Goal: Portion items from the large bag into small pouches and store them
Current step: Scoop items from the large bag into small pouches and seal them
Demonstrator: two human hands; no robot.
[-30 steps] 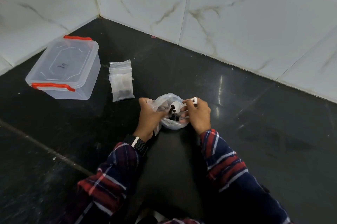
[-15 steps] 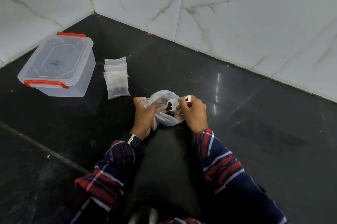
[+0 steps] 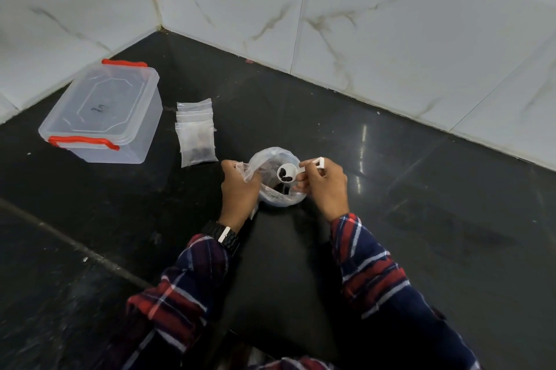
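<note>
Black polished stone forms the table (image 3: 421, 219), which runs into a corner of white marble-veined wall tiles (image 3: 391, 23). Near its middle sits the large bag (image 3: 272, 156), a clear plastic sack with its mouth pulled wide and dark pieces lying at the bottom. The left hand (image 3: 239, 189) has its grip closed on the bag's left edge, the plastic bunched in curled fingers. The right hand (image 3: 326, 186) pinches the handle of a small white scoop (image 3: 287, 172) between thumb and fingers; the scoop's round bowl hangs over the bag's mouth and carries a few dark pieces (image 3: 284, 175). Both hands touch the bag from opposite sides.

Left of the bag and a little farther back lies a fanned stack of small clear pouches (image 3: 195, 132), overlapping one another flat on the table; the nearest pouch shows dark contents along its lower end. Further left, near the wall corner, stands a clear plastic storage box (image 3: 102, 111) with its lid on and red clasps at the near and far ends. The pouches lie between the box and the bag, apart from both.

A black wristwatch (image 3: 224, 232) sits on the left wrist, and both arms wear plaid sleeves (image 3: 370, 267) in navy, red and white.
</note>
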